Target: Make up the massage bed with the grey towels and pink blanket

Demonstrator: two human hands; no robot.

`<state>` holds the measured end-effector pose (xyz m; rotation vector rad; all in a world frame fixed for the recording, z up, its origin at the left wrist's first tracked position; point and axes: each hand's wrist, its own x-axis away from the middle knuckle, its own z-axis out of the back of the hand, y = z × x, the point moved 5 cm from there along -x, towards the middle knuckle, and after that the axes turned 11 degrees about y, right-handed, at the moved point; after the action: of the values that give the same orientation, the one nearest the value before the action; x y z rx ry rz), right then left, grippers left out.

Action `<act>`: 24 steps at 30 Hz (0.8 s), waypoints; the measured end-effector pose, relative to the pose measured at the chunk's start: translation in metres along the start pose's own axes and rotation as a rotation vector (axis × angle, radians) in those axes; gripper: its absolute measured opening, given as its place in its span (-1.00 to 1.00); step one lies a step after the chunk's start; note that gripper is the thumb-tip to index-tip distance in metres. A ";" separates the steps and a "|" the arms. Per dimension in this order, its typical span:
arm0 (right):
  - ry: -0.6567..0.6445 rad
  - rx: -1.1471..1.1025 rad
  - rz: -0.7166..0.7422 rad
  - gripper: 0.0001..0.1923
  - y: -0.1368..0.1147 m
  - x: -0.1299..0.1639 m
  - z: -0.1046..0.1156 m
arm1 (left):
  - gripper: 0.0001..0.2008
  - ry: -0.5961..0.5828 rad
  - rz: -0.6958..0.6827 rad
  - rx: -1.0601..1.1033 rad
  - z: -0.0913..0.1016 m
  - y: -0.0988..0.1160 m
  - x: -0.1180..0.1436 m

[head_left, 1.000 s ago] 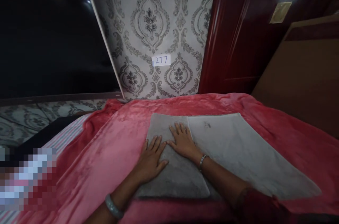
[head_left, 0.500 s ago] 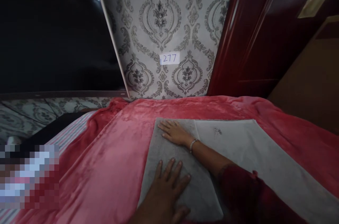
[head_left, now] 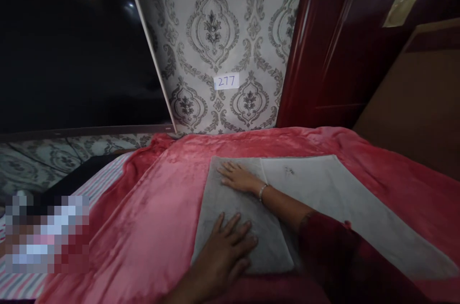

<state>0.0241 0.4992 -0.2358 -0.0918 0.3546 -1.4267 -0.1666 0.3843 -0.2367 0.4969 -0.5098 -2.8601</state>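
both hands are lying flat and unclenched on the grey towel (head_left: pixel 251 218): left hand (head_left: pixel 226 244) near its front edge, right hand (head_left: pixel 239 178) at its far left corner, on the red blanket (head_left: pixel 151 213).

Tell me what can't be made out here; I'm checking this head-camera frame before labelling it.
- Grey towel: its near right part is hidden by the red sleeve in the head view.
- Left hand: its wrist is cut off by the bottom edge.
- Lower-left patch: pixelated, contents unreadable.
- Upper-left area: too dark to tell what it is.
- Right hand: lies flat on the folded part; whatever lies beneath is hidden.
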 end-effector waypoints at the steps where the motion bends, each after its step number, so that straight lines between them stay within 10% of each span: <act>1: -0.010 -0.017 0.031 -0.35 -0.007 0.015 0.000 | -0.55 0.057 0.002 0.076 0.007 -0.003 0.000; 6: -0.089 -0.225 0.277 -0.30 -0.062 0.113 0.002 | -0.68 0.614 0.328 0.290 0.061 -0.078 -0.020; 10: -0.107 -0.462 0.272 -0.37 -0.069 0.167 0.017 | -0.61 0.663 0.803 0.422 0.074 -0.156 -0.058; 17: 0.420 -0.281 -0.217 -0.46 0.089 0.165 0.060 | -0.59 0.493 0.918 0.558 0.061 -0.187 -0.099; 24: 0.332 -0.105 -0.372 -0.30 0.144 0.099 0.063 | -0.43 0.512 0.916 0.601 0.056 -0.179 -0.084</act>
<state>0.1891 0.4144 -0.2341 -0.0046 0.7139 -1.7951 -0.1318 0.5873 -0.2278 0.7864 -1.1258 -1.6130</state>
